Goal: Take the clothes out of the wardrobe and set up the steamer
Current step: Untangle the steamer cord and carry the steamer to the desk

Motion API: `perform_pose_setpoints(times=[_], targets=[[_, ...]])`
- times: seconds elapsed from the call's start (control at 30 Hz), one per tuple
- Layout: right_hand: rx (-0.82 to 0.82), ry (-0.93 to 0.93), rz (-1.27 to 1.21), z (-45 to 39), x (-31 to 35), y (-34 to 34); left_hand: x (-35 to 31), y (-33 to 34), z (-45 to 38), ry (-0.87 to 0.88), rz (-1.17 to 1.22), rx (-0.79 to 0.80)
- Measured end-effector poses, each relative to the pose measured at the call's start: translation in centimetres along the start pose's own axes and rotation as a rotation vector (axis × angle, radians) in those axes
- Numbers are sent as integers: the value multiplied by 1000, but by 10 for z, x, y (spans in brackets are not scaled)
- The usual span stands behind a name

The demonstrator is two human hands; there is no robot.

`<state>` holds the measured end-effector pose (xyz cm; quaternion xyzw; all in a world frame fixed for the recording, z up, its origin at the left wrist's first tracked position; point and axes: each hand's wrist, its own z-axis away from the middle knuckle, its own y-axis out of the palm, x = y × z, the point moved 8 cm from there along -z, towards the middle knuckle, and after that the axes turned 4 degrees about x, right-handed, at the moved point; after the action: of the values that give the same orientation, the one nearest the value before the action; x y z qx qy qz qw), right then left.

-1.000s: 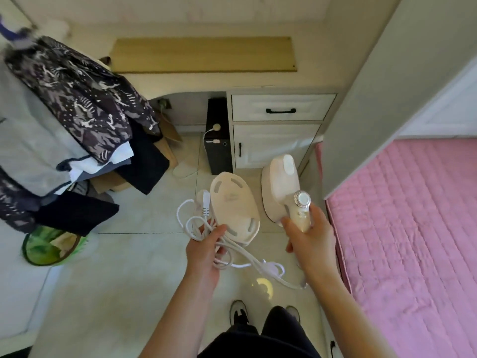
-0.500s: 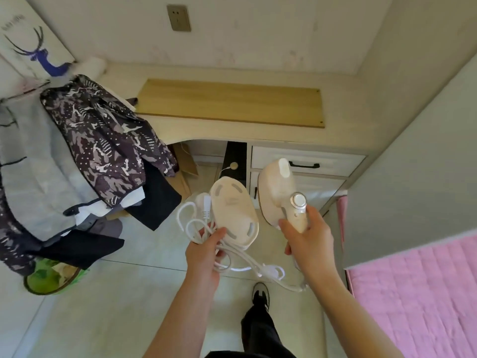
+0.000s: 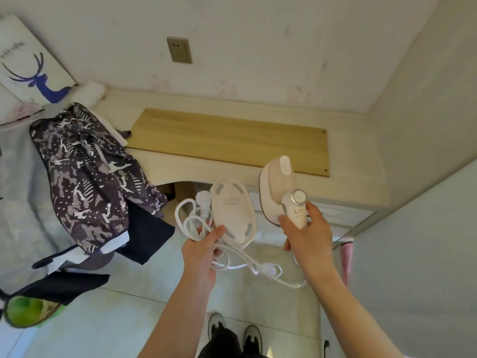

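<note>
My right hand (image 3: 308, 235) grips the handle of the cream hand steamer (image 3: 280, 188), held upright in front of the desk edge. My left hand (image 3: 204, 248) holds the steamer's oval base (image 3: 232, 209) together with the coiled white power cord (image 3: 196, 218); the cord's plug (image 3: 202, 200) sticks up by the base and a loop hangs down between my hands. A pile of clothes (image 3: 87, 174), topped by a dark patterned garment, lies over the desk's left end and hangs toward the floor.
A cream desk (image 3: 356, 151) with a wooden board (image 3: 232, 138) runs along the wall. A wall socket (image 3: 179, 49) sits above it. A deer picture (image 3: 33, 65) leans at the left. A green basket (image 3: 28, 310) stands on the tiled floor; drawers (image 3: 343, 218) lie under the desk.
My view has tilted upward, bringing the wall socket and whole desk top into sight and losing the pink bed. Both hands keep their hold and have come closer to the desk.
</note>
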<state>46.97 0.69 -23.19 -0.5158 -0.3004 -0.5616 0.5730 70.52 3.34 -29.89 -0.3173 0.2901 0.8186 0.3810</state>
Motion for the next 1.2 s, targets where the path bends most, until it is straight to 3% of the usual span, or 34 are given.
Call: perform_pose_setpoints(times=[0.63,0.83,1.2], targets=[[-177,60,-68,-186,60,63,-124,135,-207,66,-272,83],[-221,87,-72,-232,60,78,-124,167,-261,-35,-339,144],[-209,133,4,-289,46,75,-102,197,-311,-115,-408,105]])
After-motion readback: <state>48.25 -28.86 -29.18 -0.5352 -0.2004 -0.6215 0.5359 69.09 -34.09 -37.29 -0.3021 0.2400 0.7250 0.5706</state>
